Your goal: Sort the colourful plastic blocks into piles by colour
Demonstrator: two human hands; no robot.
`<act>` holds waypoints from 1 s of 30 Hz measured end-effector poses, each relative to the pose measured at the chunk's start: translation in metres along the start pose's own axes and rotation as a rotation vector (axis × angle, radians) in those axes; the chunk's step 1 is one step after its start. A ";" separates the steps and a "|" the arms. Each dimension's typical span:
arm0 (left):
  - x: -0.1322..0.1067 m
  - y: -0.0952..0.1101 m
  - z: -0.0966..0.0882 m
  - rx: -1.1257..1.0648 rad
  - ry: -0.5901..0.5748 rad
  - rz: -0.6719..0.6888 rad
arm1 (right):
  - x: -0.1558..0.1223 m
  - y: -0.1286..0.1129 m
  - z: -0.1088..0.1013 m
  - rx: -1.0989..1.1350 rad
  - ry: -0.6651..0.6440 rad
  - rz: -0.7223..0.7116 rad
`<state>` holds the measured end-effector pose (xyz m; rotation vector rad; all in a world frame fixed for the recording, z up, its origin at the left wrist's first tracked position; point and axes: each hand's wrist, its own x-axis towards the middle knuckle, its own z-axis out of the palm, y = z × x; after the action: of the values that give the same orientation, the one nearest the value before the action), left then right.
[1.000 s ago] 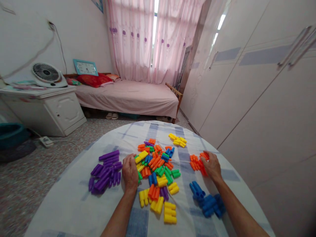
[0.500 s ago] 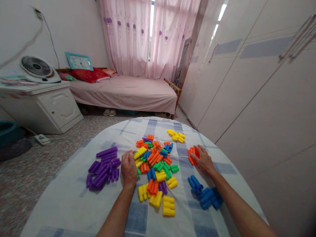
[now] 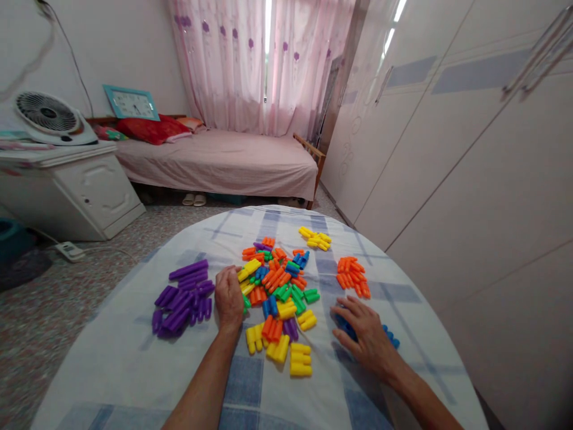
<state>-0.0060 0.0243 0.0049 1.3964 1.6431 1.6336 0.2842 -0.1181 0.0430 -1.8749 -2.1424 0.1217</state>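
A round table [image 3: 134,358] under a white and blue checked cloth carries many plastic tube blocks. My left hand [image 3: 228,297] rests with curled fingers at the left edge of the mixed pile [image 3: 280,283], touching a yellow block. My right hand [image 3: 362,334] lies flat with spread fingers over the blue blocks [image 3: 388,336], hiding most of them. The orange group [image 3: 353,276] sits free beyond my right hand. A purple group [image 3: 183,295] lies left of my left hand. A small yellow group [image 3: 316,237] lies at the far side. More yellow blocks [image 3: 299,361] lie near the front.
White wardrobe doors [image 3: 447,149] stand close on the right. A bed [image 3: 215,164] with a pink cover is behind the table under a pink curtain. At the left, a white cabinet [image 3: 67,191] carries a fan [image 3: 47,113]. A power strip [image 3: 67,251] lies on the floor.
My right hand has left the orange blocks and come back toward me onto the blue blocks. My left hand stays at the mixed pile's left edge. The view has shifted slightly.
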 end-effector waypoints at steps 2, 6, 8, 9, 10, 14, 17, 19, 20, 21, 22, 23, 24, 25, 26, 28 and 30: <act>0.000 -0.001 0.000 -0.004 -0.001 -0.008 | -0.015 0.003 0.005 0.011 -0.036 0.027; 0.001 -0.004 0.000 0.000 -0.011 -0.014 | -0.040 0.018 0.005 0.019 0.023 0.023; 0.001 -0.005 0.000 0.008 -0.017 -0.012 | -0.049 0.026 0.005 0.032 0.100 0.054; 0.001 -0.005 0.000 0.011 -0.017 -0.012 | -0.053 0.029 0.007 0.045 0.142 0.091; 0.002 -0.005 0.000 0.015 -0.015 -0.013 | -0.056 0.032 0.009 0.062 0.179 0.132; 0.002 -0.004 0.000 0.027 -0.017 -0.017 | -0.065 0.038 0.022 0.123 0.195 0.192; 0.001 -0.004 0.000 0.020 -0.023 -0.014 | -0.063 0.034 0.024 0.151 0.157 0.139; 0.001 -0.004 0.000 0.012 -0.017 -0.013 | -0.051 0.028 0.016 0.171 0.179 0.122; 0.001 -0.004 0.000 0.011 -0.017 -0.011 | -0.040 0.025 0.011 0.179 0.194 0.119; 0.001 -0.003 0.000 0.012 -0.017 -0.010 | -0.026 0.021 0.005 0.188 0.216 0.115; 0.001 -0.003 0.001 0.013 -0.016 -0.010 | -0.009 0.017 0.000 0.195 0.215 0.103; 0.001 -0.003 0.001 0.014 -0.015 -0.010 | 0.010 0.014 -0.003 0.199 0.215 0.080; 0.000 -0.002 0.000 0.012 -0.012 -0.015 | 0.031 0.010 -0.005 0.199 0.214 0.037; 0.000 -0.002 0.000 0.008 -0.008 -0.021 | 0.052 0.007 -0.004 0.187 0.203 -0.016; 0.000 -0.002 0.000 0.003 -0.005 -0.026 | 0.073 0.004 -0.002 0.166 0.193 -0.066; 0.001 -0.001 0.000 -0.005 -0.005 -0.029 | 0.112 0.000 0.006 0.089 0.128 -0.156; 0.001 -0.001 0.000 -0.007 -0.008 -0.032 | 0.142 -0.004 0.017 -0.020 0.055 -0.191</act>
<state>-0.0067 0.0251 0.0040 1.3651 1.6454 1.6125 0.2605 0.0225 0.0508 -1.6534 -2.2785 0.0085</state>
